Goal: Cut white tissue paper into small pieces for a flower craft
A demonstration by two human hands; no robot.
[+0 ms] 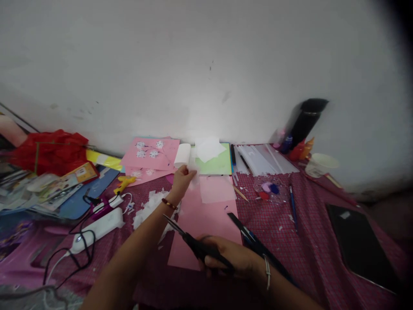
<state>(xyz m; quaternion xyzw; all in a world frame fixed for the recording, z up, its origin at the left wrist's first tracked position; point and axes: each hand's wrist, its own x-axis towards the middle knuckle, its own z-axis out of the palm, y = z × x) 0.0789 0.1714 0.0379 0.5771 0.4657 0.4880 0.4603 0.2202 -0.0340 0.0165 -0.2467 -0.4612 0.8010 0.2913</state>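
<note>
My right hand (222,254) grips the black-handled scissors (190,241), their blades pointing up and left over a large pink paper sheet (206,224). With my left hand (183,181), fingers pinched, I hold a thin white strip of tissue paper (193,174) just in front of a standing white tissue roll (183,156). A pale, see-through square (217,189) lies on the pink sheet. Beside my left wrist is a heap of white paper scraps (150,209). A dark blue, long cutter-like tool (254,243) lies partly behind my right hand.
Pink sheets with flowers (151,153) and a yellow glue gun (124,184) lie left, near a white power strip (100,230) with cables. Green paper (214,164) and clear sticks (264,160) line the wall. At right are a brush (293,209), a black tablet-like slab (358,245) and a bottle (306,122).
</note>
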